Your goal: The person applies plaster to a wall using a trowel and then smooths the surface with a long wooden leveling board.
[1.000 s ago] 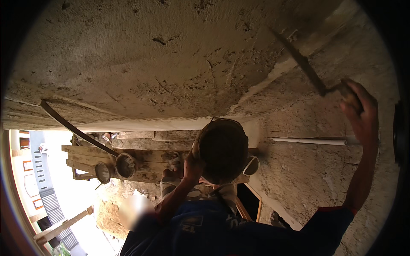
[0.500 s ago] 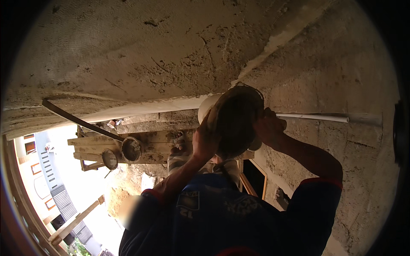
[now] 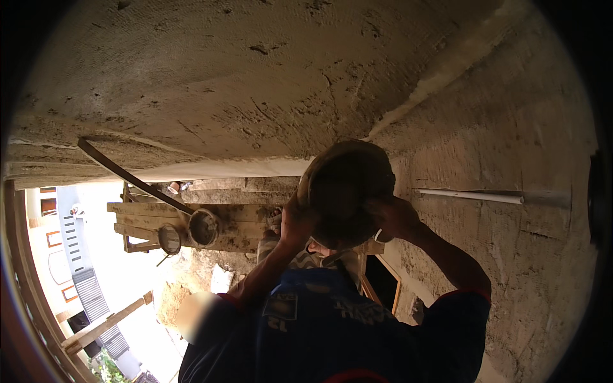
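A dark, mortar-stained bucket (image 3: 314,177) is held up in front of my body, its shadowed mouth tilted toward me. My left hand (image 3: 299,220) grips its lower left side. On the opposite side, my right hand (image 3: 394,217) is closed at the lower right edge. Both elbows are bent. What lies inside the bucket is too dark to make out. Just beyond it rises a rough plastered wall (image 3: 255,83).
Below runs a plank platform (image 3: 143,214) carrying two round mortar-stained containers, a larger one (image 3: 204,228) and a smaller one (image 3: 169,239). A long straight bar (image 3: 131,176) leans from the larger container toward the wall. A white pipe (image 3: 472,195) lies along the right wall.
The bucket has come lower and nearer my body, and its mouth has turned more toward me. The pale shape at its left is now hidden. My right hand has shifted lower on it.
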### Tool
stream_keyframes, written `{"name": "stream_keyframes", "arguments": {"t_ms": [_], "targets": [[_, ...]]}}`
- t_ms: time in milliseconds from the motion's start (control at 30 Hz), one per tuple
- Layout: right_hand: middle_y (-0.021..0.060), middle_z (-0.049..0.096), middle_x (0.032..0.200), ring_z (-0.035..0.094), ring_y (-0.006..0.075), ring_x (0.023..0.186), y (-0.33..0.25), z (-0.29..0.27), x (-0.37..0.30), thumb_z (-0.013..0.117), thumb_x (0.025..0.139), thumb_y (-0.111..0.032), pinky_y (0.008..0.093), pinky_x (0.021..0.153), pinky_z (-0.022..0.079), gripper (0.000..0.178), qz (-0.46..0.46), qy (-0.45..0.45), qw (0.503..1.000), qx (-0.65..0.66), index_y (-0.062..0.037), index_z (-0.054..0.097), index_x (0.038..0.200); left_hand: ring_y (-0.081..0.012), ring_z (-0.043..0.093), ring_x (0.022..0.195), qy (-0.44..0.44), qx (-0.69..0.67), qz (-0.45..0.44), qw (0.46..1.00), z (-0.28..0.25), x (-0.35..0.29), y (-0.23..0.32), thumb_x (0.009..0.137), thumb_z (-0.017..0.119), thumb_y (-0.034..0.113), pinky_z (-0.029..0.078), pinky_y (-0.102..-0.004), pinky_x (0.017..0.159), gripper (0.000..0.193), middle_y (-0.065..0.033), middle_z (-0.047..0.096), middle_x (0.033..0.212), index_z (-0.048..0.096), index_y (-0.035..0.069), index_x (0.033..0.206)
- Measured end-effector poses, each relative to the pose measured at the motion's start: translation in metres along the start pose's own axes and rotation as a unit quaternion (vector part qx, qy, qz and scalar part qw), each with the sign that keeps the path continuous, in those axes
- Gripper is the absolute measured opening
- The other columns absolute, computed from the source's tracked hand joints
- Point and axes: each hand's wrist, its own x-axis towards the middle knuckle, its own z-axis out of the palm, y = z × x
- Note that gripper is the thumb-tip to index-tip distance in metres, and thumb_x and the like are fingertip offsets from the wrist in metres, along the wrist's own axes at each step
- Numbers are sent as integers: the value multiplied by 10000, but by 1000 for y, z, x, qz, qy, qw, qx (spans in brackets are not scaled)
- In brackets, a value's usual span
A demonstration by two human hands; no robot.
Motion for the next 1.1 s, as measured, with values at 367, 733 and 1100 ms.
{"name": "stream_keyframes", "arguments": {"t_ms": [367, 733, 1100], "targets": [[134, 580, 894, 626, 299, 781, -51, -102, 31, 746, 701, -190, 372, 699, 503, 383, 1, -149, 988, -31, -66, 571, 1018, -143, 589, 924, 90, -280, -50, 954, -11, 10, -144, 829, 594, 55, 493, -274, 763, 437, -52, 600, 1077, 485, 35, 1251], [131, 638, 909, 627, 208, 759, -67, -241, 44, 655, 787, -169, 345, 661, 528, 272, -31, 246, 962, -118, -7, 593, 996, -75, 526, 843, 102, -264, -123, 951, -34, -15, -136, 790, 555, 30, 457, -235, 698, 479, -10, 561, 1051, 473, 40, 1262], [152, 570, 879, 601, 304, 861, -42, -70, 40, 591, 786, -143, 452, 671, 496, 263, -7, -80, 937, -341, -55, 596, 1033, -423, 596, 931, 70, 126, -69, 987, -14, -11, 5, 695, 604, 204, 482, -475, 779, 599, -269, 628, 936, 480, 33, 1256]]}}
